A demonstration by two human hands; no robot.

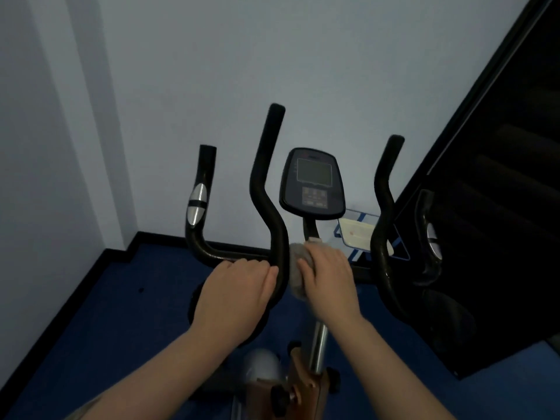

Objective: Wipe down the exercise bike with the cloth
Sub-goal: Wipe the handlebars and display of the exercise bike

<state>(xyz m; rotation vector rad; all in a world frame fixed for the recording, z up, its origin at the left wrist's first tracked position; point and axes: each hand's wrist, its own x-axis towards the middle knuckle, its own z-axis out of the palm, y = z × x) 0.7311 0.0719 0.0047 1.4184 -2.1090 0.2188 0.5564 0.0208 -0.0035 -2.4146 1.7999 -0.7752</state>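
Wiping under way at the handlebar centre: the right hand (328, 277) presses the grey cloth (296, 268) against the inner left bar (266, 189) while the left hand (236, 292) grips the crossbar (218, 255); console (313, 183), outer grips and frame apparently remain.

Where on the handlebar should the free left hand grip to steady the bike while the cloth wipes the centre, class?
Probably the horizontal crossbar left of the inner upright horn, from above: there the left hand already rests, clear of the cloth under the right hand.
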